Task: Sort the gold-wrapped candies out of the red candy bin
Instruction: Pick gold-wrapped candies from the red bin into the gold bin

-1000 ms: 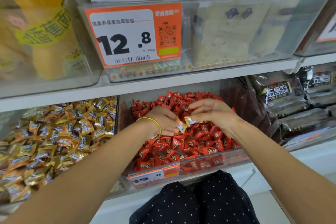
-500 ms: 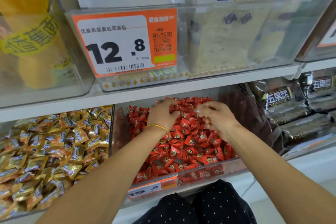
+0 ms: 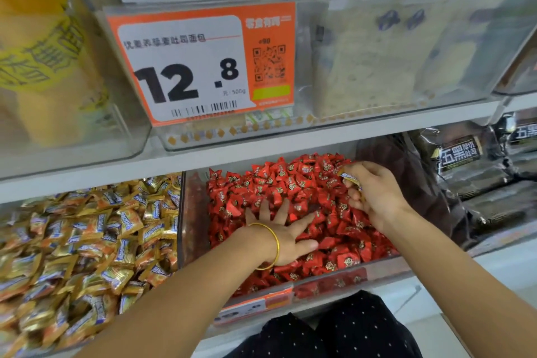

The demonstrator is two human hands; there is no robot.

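While the left grip (a bare hand, with a gold bangle at the wrist) lies flat on the heap of red candies, its fingers are straight and spread. They press down on the wrappers and hold nothing. The right grip sits further back, at the right rear of the same heap. Its fingers are curled, and thumb and fingertips pinch a gold-wrapped candy with a blue label, lifted just above the red ones. A further glint of gold shows under those curled fingers, but I cannot tell whether it is a second candy.

Both grips are inside the red candy bin, a clear plastic box on the lower shelf, with an orange-and-white tag on its front lip. Just beside it on the left lies a heap of gold candies in a bin of its own, with a clear wall between the two heaps. On the right, dark packets with pale lettering are stacked behind a clear front.

Above the candies runs a white shelf board. It carries a clear box with a large orange price tag reading 12.8, with pale bread packs behind the plastic. Yellow packaging fills the box at upper left, blurred. At the bottom edge are dark trousers with small white dots.
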